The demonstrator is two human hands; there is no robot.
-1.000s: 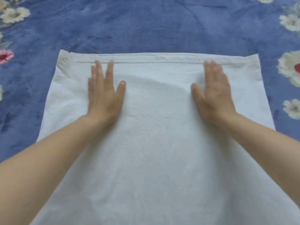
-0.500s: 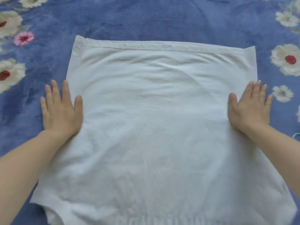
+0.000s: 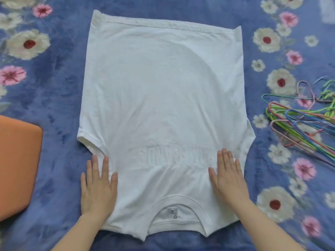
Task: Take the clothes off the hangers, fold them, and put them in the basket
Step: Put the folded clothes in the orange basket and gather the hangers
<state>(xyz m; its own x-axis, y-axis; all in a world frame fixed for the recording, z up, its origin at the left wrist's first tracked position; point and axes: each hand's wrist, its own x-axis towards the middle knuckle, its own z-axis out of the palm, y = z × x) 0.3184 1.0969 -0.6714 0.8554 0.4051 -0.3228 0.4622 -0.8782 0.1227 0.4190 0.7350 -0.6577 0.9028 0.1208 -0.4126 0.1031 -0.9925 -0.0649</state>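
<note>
A white T-shirt [image 3: 163, 98] lies spread flat on a blue flowered blanket, its collar [image 3: 176, 212] nearest me and its hem at the far end. Faint lettering shows through the cloth across the chest. My left hand [image 3: 98, 187] presses flat on the shirt's left shoulder, partly over the blanket. My right hand [image 3: 226, 176] lies flat with straight fingers on the right shoulder. Both sleeves look tucked in at the sides.
A tangle of coloured wire hangers [image 3: 304, 116] lies on the blanket [image 3: 54, 98] at the right edge. An orange object [image 3: 16, 163] with a rounded corner sits at the left edge.
Both hands slid from near the hem, out to the shirt's sides, then back toward me onto the shoulders. The view pulled back, showing the collar, hangers and orange object.
</note>
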